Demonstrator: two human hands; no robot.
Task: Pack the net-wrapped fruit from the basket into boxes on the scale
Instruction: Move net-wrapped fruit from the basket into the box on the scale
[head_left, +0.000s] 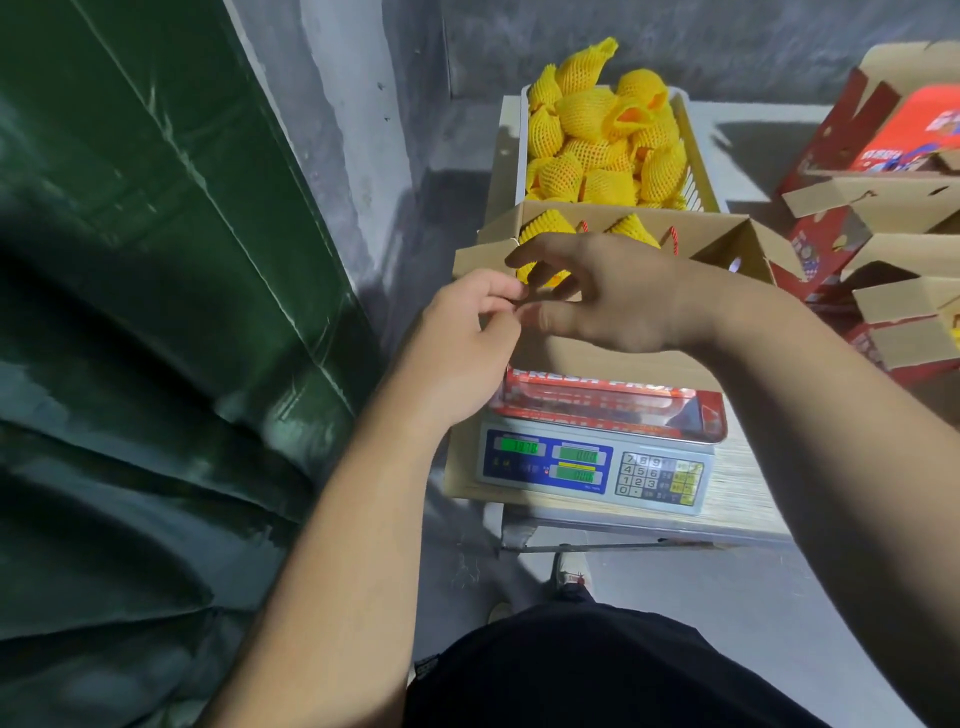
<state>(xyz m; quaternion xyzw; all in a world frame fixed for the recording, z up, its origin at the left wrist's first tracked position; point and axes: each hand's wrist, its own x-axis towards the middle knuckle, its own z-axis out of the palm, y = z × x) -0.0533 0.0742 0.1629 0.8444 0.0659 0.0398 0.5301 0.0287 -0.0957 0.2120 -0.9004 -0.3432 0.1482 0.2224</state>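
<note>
Net-wrapped fruit (597, 140) fills the white basket (696, 171) at the far end of the bench; a few more pieces sit in the open cardboard box (613, 358) on the scale (597, 467), just in front of the basket. Your hands meet over the box's left side: left hand (467, 332) w/ fingers curled, pinching something small & dark at the tips — can't tell what. Right hand (608, 291) hovers w/ fingers spread & loosely bent, thumb & forefinger at that same spot. Red printed boxes (883, 208) stacked at right; green tarp (156, 312) hangs at left.
</note>
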